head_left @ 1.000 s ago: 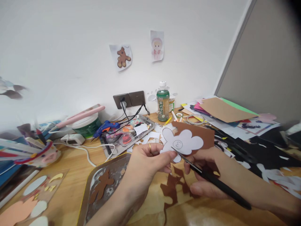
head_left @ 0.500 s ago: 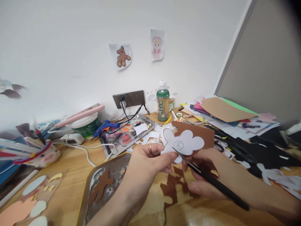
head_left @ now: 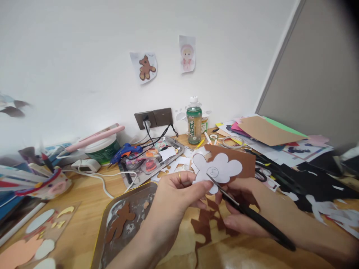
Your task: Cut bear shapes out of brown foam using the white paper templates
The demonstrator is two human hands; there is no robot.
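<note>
My left hand [head_left: 179, 194] pinches a white cloud-shaped paper cutout [head_left: 228, 168] between thumb and fingers. A drawn outline runs along its edge, and a circled mark is in its middle. Brown paper [head_left: 244, 158] lies behind the cutout. My right hand [head_left: 252, 198] grips black-handled scissors [head_left: 260, 220]; their blades reach the lower edge of the cutout, close to my left thumb. Part of the grip is hidden behind the handle. Brown paper scraps [head_left: 204, 224] are below both hands.
A tray [head_left: 98, 231] with a brown bear-shaped cutout [head_left: 120, 220] is at the left. Behind are a blue glue gun [head_left: 125, 152], cables and a drink bottle [head_left: 194, 123]. Coloured paper sheets [head_left: 272, 130] and black paper [head_left: 319, 186] are at the right, a pen holder [head_left: 45, 183] at far left.
The white cutout and brown paper have shifted very slightly left. The scissors have tilted a little; both hands keep their hold.
</note>
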